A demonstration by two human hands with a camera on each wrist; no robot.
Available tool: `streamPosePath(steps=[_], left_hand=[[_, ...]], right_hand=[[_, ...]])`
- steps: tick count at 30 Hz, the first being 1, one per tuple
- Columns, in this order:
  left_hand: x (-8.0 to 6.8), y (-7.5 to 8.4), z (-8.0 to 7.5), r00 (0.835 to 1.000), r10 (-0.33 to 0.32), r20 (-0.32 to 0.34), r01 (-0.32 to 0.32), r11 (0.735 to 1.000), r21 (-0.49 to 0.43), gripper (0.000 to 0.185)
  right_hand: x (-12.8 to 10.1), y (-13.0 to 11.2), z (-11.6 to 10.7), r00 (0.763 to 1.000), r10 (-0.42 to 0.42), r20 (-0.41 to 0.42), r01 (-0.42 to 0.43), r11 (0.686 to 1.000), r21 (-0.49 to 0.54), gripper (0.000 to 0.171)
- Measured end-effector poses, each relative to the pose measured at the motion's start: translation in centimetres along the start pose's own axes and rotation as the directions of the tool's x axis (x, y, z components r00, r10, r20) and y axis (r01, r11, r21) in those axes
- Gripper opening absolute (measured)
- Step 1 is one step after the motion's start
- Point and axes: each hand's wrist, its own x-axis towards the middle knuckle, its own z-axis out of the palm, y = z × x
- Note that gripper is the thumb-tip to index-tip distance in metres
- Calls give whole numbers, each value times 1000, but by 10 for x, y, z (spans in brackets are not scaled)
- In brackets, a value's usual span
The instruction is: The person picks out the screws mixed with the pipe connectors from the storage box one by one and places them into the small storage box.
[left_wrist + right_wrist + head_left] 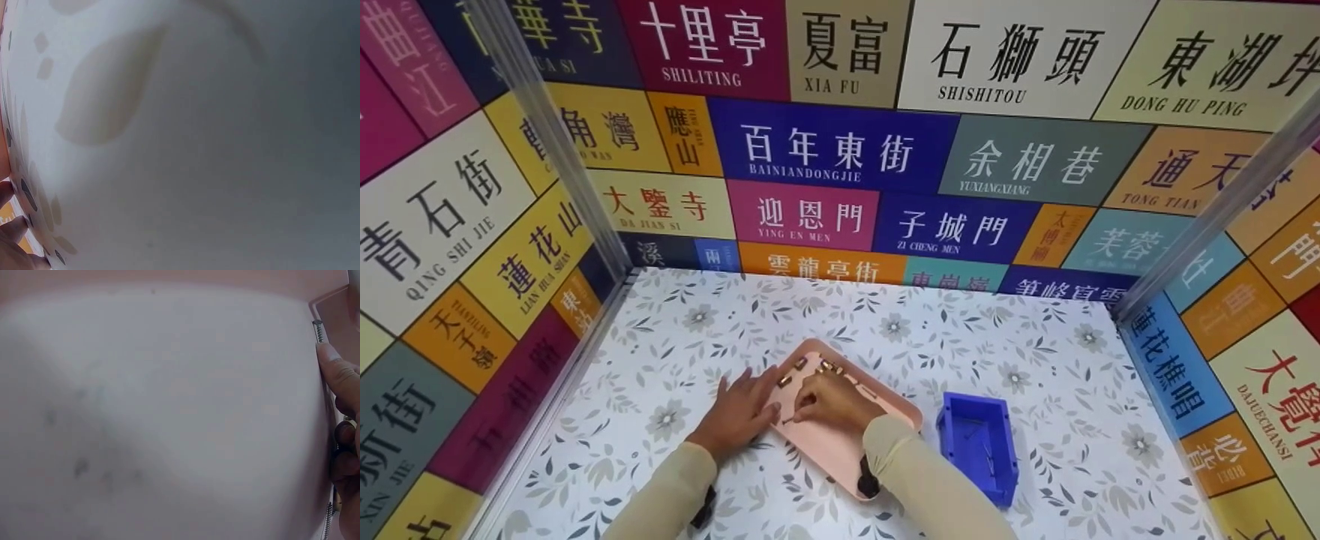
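A pink tray [829,459] lies at an angle on the table, with several small brass-coloured pieces [785,381] near its far end. My right hand [836,401] is over the tray with its fingers curled. In the right wrist view its thumb touches a screw [318,331] near the tray's corner; the fingertips' hold is partly hidden. Another screw [328,522] shows lower in that view. My left hand [739,412] rests at the tray's left edge, fingers spread, with nothing held. Only some of its fingertips [17,225] appear in the left wrist view.
To the right of the tray stands a blue box [1011,450] with a few thin screws or nails inside. The table [1012,330] has a leaf-and-flower cover. Panels with printed signs [832,150] enclose it at the back and sides.
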Motion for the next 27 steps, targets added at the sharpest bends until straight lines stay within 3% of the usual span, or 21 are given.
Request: streamPosePath(steps=[8, 16, 27], left_hand=[[0, -1, 0, 1000, -8, 2, 8, 1000, -5, 71], [0, 0, -3, 1000, 10, 2, -10, 1000, 1, 71], [-1, 2, -2, 1000, 8, -6, -8, 1000, 11, 72]], right_hand=[[2, -2, -3, 998, 59, 10, -59, 997, 39, 9], [3, -4, -9, 1000, 28, -11, -26, 987, 161, 6], [-2, -6, -21, 997, 34, -72, -24, 991, 135, 7]])
